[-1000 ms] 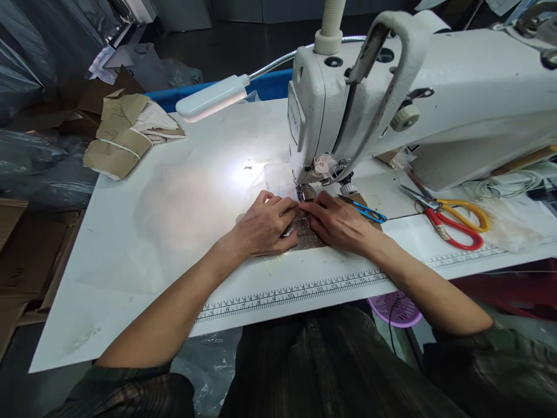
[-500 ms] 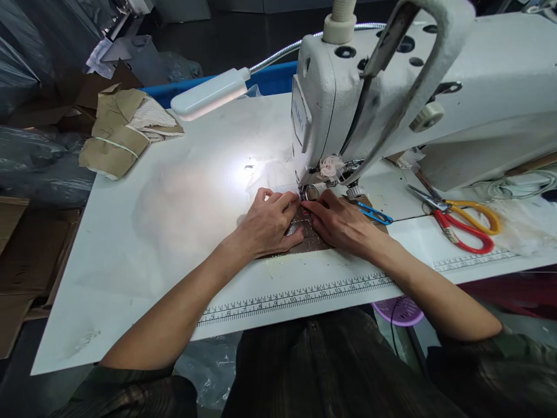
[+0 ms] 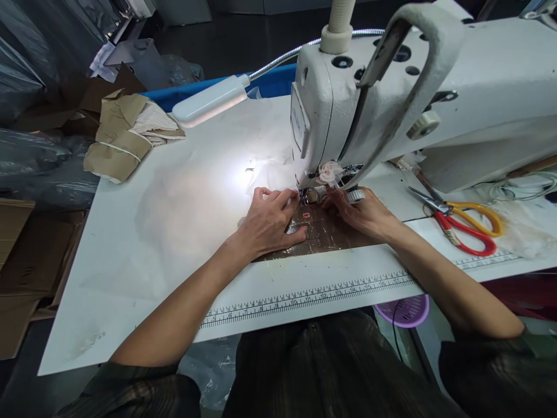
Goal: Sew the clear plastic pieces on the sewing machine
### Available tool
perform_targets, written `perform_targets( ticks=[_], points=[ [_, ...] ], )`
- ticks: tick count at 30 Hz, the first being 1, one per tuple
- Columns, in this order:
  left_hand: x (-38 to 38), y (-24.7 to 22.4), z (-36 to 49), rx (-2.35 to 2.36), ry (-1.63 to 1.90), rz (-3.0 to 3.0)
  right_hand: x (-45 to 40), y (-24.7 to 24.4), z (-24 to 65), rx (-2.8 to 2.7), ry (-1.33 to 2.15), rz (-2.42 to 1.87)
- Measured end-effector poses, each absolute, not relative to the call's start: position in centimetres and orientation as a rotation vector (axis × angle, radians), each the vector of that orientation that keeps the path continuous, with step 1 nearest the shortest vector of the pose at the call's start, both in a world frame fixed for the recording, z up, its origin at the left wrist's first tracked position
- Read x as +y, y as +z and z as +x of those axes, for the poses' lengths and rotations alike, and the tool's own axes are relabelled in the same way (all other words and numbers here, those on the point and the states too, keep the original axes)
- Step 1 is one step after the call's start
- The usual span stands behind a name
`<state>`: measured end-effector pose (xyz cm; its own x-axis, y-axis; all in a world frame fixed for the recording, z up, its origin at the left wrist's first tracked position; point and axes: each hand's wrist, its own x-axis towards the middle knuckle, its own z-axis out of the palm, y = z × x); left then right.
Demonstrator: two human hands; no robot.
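Observation:
My left hand [image 3: 272,223] lies on the brown, tape-covered plate [image 3: 322,241] left of the sewing machine's presser foot [image 3: 303,196]. Its fingertips rest beside the foot, at the edge of thin white sheer fabric [image 3: 272,174], and the thumb is stretched apart. My right hand [image 3: 363,215] is just right of the needle area, fingers bent together behind a small ridged knob [image 3: 355,196]. What those fingers hold, if anything, is hidden. A pale pink fabric rosette [image 3: 329,172] sits on the sewing machine [image 3: 322,104] above the foot.
Scissors with red and yellow handles [image 3: 472,223] lie to the right. A printed ruler strip [image 3: 304,299] follows the table's front edge. A white lamp [image 3: 211,101] hangs over the table, and a brown-paper-wrapped bundle [image 3: 124,136] lies back left. A purple basket [image 3: 404,310] is below.
My right hand has moved right, away from the presser foot, uncovering more of the brown plate and a small red mark. The blue thread snips beside it are out of sight. My left hand stays put.

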<state>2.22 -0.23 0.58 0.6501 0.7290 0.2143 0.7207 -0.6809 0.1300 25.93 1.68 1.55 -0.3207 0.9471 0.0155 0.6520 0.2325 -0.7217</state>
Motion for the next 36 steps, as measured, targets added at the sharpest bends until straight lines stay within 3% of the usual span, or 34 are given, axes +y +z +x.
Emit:
perform_targets(
  ticks=[4,7,15,24,32,36],
  points=[
    [0.0,0.5,2.1,1.231,0.41,2.811,0.6,1.5,27.0,-2.034,0.989,-1.231],
    [0.3,0.3,1.7,1.215,0.448,2.796,-0.4,0.1,27.6,-1.888,1.006,-1.284],
    [0.2,0.1,1.7,1.353,0.482,2.746,-1.0,-2.0,27.2,-1.915,0.648,-1.217],
    [0.1,-0.4,2.1,1.615,0.407,2.71,-1.2,-1.7,26.9,-1.945,0.561,-1.16],
    [5.4,5.4,0.9,1.287,-0.072,2.521,-1.3,-1.8,27.0,-2.002,0.559,-1.146],
    [9.5,6.5,0.0,1.482,0.159,2.366,-1.5,-1.7,27.1,-2.04,0.568,-1.188]
  ],
)
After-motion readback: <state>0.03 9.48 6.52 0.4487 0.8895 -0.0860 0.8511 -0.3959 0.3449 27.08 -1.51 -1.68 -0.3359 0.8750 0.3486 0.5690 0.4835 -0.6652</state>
